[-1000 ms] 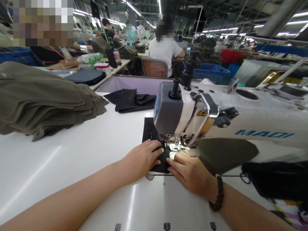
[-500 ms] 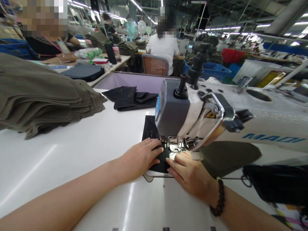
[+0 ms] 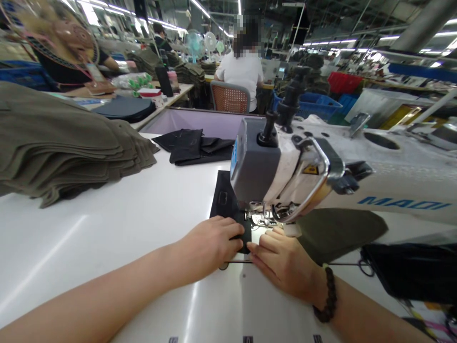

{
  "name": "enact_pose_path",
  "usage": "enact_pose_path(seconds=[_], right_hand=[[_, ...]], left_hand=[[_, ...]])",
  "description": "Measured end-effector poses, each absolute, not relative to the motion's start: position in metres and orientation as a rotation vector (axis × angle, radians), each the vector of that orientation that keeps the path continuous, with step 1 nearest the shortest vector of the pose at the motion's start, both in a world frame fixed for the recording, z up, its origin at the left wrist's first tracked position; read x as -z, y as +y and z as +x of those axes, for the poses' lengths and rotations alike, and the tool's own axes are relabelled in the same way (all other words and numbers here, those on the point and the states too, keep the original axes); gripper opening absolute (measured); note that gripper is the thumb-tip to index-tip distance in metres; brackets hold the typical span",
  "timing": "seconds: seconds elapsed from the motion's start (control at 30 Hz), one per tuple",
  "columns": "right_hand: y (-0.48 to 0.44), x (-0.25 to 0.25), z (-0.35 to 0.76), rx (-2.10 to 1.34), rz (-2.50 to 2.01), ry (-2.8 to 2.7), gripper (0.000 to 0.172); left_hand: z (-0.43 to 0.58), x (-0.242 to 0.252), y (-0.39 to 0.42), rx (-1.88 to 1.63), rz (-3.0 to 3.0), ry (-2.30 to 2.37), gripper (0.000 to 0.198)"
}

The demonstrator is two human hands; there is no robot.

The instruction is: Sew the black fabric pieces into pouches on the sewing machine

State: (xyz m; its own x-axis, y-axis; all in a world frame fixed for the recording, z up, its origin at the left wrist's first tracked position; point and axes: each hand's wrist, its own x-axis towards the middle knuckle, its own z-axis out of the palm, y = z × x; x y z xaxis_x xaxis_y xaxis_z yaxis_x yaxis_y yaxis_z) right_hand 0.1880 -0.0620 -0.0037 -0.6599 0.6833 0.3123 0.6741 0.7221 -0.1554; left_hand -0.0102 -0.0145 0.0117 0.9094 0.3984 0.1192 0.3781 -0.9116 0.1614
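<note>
Just under the head of the sewing machine [image 3: 255, 166], a black cloth piece [image 3: 225, 197] lies flat on the white table [image 3: 160, 319], its far end showing to the left of the head with a small outlined rectangle on it, and its right edge close by the metal plate [image 3: 264, 222] below the machine; whether the needle is in the fabric is too small to tell. In front of the machine and to its left, the left hand [image 3: 217, 243] rests palm down on the near part of this piece, fingers spread loosely over it and pressing rather than clenched around it. Also before the machine, nearer its needle, the right hand [image 3: 282, 262] has its fingers bent, the tips at the cloth's right edge; I cannot tell whether they pinch it or only touch it. A dark beaded bracelet [image 3: 327, 297] circles that wrist. Beneath the machine's arm, beyond the right hand, lies an olive cloth piece [image 3: 339, 231]. Left of the machine, behind the black piece, sits a folded black bundle [image 3: 193, 148], and farther left rises a stack of olive-brown fabric [image 3: 71, 138]. Behind the machine, someone in a white shirt [image 3: 237, 71] sits on a chair [image 3: 232, 97], back turned.
</note>
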Motion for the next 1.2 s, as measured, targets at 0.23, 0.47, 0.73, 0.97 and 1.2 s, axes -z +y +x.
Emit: enact_pose_path(seconds=[0.23,0.47,0.73,0.97,1.2], right_hand=[[-0.059,0.005,0.188,-0.042,-1.193,-2.555,0.021],[-0.054,0.013,0.187,-0.045,-1.332,-2.495,0.025],[-0.053,0.01,0.186,-0.108,-1.395,-2.497,0.02],[-0.053,0.009,0.185,-0.103,-1.4,-2.503,0.019],[-0.054,0.006,0.186,-0.057,-1.355,-2.476,0.017]], left_hand=[[-0.01,-0.007,-0.013,-0.243,2.888,0.636,0.018],[-0.008,-0.003,-0.003,-0.27,2.848,0.691,0.02],[-0.003,0.003,0.002,-0.352,2.906,0.807,0.016],[-0.003,0.006,0.007,-0.373,2.921,0.82,0.017],[-0.001,-0.008,-0.004,-0.182,2.908,0.935,0.015]])
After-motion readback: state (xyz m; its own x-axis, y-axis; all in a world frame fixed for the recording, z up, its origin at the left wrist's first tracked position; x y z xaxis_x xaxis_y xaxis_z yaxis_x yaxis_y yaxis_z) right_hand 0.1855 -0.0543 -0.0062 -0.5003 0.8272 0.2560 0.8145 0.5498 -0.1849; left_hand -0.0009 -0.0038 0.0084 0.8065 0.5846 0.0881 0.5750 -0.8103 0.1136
